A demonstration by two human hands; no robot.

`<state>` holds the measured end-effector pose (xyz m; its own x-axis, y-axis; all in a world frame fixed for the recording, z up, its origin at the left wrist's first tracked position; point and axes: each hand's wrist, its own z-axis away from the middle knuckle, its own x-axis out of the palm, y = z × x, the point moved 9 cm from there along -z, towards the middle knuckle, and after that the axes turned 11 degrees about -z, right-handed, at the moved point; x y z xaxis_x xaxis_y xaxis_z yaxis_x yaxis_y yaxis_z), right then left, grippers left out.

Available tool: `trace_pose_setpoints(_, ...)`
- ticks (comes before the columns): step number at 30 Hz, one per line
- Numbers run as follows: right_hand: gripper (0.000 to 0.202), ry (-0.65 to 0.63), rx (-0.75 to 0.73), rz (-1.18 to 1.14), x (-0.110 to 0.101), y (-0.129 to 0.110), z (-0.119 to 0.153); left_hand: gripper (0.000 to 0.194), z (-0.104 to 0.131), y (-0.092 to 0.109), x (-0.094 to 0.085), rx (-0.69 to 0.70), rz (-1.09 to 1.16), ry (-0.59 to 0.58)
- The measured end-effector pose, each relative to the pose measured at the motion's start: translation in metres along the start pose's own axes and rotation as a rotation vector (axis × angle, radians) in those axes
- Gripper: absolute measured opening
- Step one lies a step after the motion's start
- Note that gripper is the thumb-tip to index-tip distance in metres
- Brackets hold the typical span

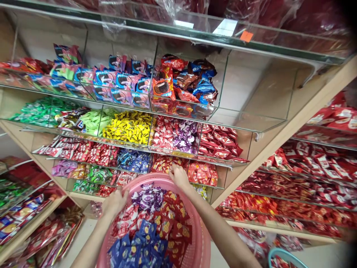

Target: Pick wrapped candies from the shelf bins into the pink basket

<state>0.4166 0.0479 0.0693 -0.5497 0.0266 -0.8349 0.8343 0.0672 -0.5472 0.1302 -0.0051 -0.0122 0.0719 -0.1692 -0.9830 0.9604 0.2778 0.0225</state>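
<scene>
A pink plastic basket [203,238] is in front of me at the bottom centre. Inside it lie purple-and-white wrapped candies [147,196], red-and-white wrapped candies [129,219], red packets with orange pictures [174,223] and dark blue packets [136,247], grouped by colour. My left hand [114,201] is closed on the basket's left rim. At the far rim, towards the right, my right hand [179,176] is closed with its fingers curled over the edge, close to a shelf compartment of red packets [164,163]. Some of its fingertips are hard to make out.
Glass-fronted shelves [178,145] of sorted sweets rise ahead, including yellow packets [129,128] and wrapped biscuits [117,83]. A glass ledge [195,37] runs overhead. More red sweets [304,186] fill shelves on the right. A light blue basket [284,254] stands at lower right.
</scene>
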Motion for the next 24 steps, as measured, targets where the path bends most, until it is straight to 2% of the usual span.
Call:
trace_pose_setpoints(3,0.024,-0.039,0.131,-0.027,0.023,0.018,-0.038,0.058,0.000,0.000,-0.002,0.008,0.007,0.019)
trace_pose_setpoints(6,0.036,-0.108,0.275,-0.058,0.045,0.035,-0.057,0.058,0.001,0.001,-0.002,0.007,0.010,0.022)
trace_pose_setpoints(10,0.057,-0.132,0.399,-0.083,0.060,0.047,-0.069,0.057,0.002,0.000,-0.002,-0.010,0.000,0.005)
trace_pose_setpoints(16,0.078,-0.124,0.506,-0.117,0.067,0.053,-0.072,0.058,0.001,0.000,-0.001,-0.006,0.021,0.002)
trace_pose_setpoints(20,0.071,-0.083,0.482,-0.151,0.064,0.051,-0.068,0.059,0.003,0.001,-0.002,-0.003,0.016,-0.005)
trace_pose_setpoints(24,0.044,-0.042,0.392,-0.214,0.064,0.047,-0.064,0.059,0.004,0.002,-0.004,-0.006,-0.002,-0.006)
